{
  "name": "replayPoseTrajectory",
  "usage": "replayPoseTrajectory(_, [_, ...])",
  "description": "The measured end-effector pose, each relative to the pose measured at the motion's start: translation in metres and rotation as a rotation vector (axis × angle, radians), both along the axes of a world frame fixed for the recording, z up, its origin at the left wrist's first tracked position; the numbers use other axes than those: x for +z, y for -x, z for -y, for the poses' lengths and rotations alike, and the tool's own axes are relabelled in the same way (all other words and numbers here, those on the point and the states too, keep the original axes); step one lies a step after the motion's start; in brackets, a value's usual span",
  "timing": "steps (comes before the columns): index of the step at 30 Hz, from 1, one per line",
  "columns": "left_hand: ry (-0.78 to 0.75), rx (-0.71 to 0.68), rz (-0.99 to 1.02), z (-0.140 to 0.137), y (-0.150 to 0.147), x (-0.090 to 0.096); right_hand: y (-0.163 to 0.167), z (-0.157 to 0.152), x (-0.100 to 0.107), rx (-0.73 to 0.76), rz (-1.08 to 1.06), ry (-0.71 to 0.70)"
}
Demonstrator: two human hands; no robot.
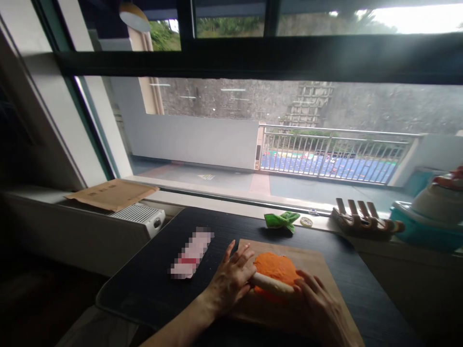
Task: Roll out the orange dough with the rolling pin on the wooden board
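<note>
A flat, roughly round sheet of orange clay or dough (277, 266) lies on a brown paper sheet or board (307, 258). Across its near part rests a pale wooden rolling pin (273, 284), slanting slightly down to the right. My left hand (235, 272) is on the pin's left end, thumb below and fingers over it, the index finger sticking out. At the other end, my right hand (318, 294) has its fingers curled over the pin. Both ends of the pin are hidden by my hands.
Left on the dark table (144, 284) lies a pinkish, blurred-out packet (191, 254). A crumpled green cloth (282, 220) is at the far edge, near a small round item (306, 221). A brown rack (365, 221) and teal tub (427, 226) stand right, below the window.
</note>
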State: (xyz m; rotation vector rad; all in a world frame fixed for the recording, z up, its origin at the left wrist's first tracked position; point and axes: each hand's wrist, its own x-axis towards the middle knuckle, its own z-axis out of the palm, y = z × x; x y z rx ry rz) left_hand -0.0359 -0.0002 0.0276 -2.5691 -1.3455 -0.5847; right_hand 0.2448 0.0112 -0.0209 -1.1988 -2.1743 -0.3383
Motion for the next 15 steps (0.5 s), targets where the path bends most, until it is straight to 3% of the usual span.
replayPoseTrajectory(4, [0.173,0.153,0.075,0.002,0.013,0.009,0.025,0.008,-0.021,0.031,-0.015,-0.111])
replayPoseTrajectory(8, [0.382,0.17,0.116,-0.003,0.0,0.007,0.052,0.004,-0.036,-0.059,0.018,-0.334])
replayPoseTrajectory(12, [0.403,0.249,0.125,-0.041,-0.031,-0.004,0.052,-0.013,-0.024,-0.078,0.162,-0.514])
replayPoseTrajectory(15, [0.423,0.273,0.132,-0.08,-0.052,-0.008,0.039,-0.027,-0.005,-0.127,0.205,-0.417])
